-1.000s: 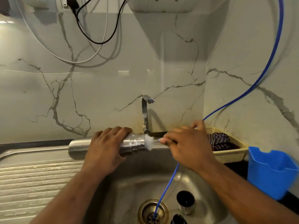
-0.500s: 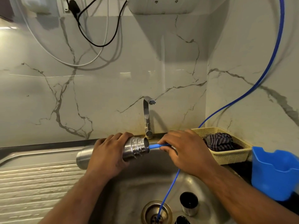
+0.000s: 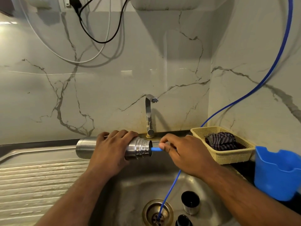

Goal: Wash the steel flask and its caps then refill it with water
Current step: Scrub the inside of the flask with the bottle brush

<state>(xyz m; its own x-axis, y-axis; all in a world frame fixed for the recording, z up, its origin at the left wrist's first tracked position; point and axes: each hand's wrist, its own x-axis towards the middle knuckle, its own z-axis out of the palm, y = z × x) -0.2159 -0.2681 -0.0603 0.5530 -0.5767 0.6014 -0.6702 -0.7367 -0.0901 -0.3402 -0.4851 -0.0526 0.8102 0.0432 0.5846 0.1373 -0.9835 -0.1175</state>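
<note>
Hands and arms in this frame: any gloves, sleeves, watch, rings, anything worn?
Nothing worn that shows. The left hand and right hand are bare: no gloves, and no rings on the fingers in view. The left forearm and right forearm are bare to the frame edge, with no sleeves, watch or wristband.

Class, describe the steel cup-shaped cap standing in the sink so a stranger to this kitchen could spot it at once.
Find the steel sink below the tap. Right of its brass-rimmed drain, where the thin blue tube ends, stands the cup-shaped cap, mouth up. Unlike the smaller, all-dark cap nearer the camera, it has shiny steel sides and a dark inside.
</note>
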